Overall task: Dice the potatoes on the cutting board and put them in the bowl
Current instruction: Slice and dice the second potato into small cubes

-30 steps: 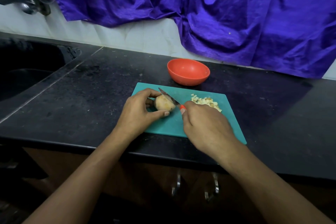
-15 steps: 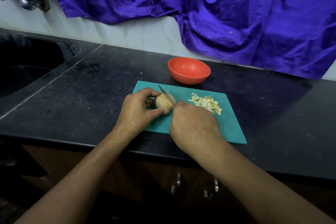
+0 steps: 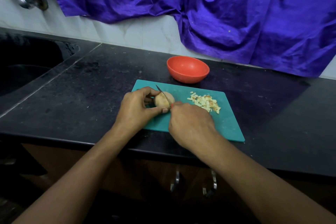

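Knife set across the potato, left end of the board

Left hand pinches the potato from its left; right hand grips the knife, blade angled far-left over it, on the cutting board.

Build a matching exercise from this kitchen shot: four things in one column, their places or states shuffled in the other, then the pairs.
Things
1. bowl
2. potato
3. diced pieces
4. knife

Places or states
A. gripped by the right hand
B. heaped loose on the cutting board
C. on the counter beyond the cutting board
D. steadied by the left hand

Pairs: 1-C, 2-D, 3-B, 4-A
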The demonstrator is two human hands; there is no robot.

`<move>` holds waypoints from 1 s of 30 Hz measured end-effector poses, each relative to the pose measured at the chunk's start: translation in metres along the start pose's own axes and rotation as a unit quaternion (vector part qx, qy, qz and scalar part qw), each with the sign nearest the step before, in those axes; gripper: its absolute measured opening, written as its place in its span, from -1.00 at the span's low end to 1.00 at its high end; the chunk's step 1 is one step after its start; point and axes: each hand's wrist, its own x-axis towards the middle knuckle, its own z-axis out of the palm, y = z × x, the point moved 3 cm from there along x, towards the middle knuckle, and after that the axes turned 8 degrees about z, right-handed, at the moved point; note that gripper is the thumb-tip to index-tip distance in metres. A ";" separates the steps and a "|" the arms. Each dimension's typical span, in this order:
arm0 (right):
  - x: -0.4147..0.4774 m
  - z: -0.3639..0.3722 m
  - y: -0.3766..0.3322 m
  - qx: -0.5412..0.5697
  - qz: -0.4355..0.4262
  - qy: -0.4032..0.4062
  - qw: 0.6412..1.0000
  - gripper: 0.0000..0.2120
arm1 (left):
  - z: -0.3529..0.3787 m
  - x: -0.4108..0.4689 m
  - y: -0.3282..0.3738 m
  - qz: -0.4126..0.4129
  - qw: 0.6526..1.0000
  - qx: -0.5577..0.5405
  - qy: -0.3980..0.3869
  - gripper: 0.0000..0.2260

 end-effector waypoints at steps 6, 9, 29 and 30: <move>-0.007 0.003 0.007 -0.020 0.001 0.001 1.000 -0.82 | 0.000 0.001 -0.002 -0.001 1.000 0.011 0.009 -0.55; 0.001 0.001 0.003 -0.024 -0.006 0.003 1.000 -0.79 | 0.000 0.001 -0.002 0.000 1.000 0.021 0.013 -0.57; 0.003 0.013 0.009 -0.021 -0.024 -0.030 0.999 -0.77 | 0.000 -0.001 0.003 0.005 0.999 0.045 0.004 -0.57; 0.008 0.013 0.004 -0.030 -0.030 -0.034 0.999 -0.75 | 0.000 -0.002 0.004 0.009 0.999 0.049 0.001 -0.57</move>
